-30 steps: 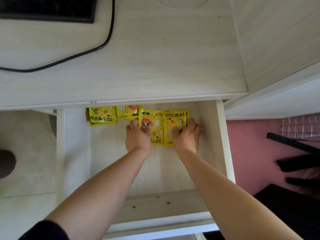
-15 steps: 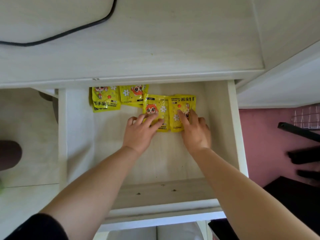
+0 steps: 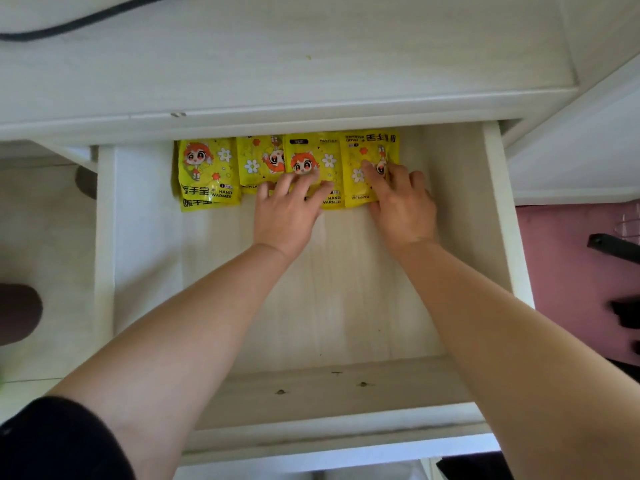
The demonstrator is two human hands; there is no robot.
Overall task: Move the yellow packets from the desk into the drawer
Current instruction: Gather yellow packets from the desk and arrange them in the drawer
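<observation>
Lying beneath left hand (image 3: 287, 216), right hand (image 3: 401, 209): yellow packets (image 3: 207, 168), seemingly pressed.

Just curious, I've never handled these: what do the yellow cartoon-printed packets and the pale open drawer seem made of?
The yellow cartoon-printed packets look like glossy plastic film or foil laminate: the surfaces wrinkle and catch light. The pale open drawer looks like matte wood-grain board, possibly laminate rather than solid wood: faint streaky grain runs along its floor.
</observation>
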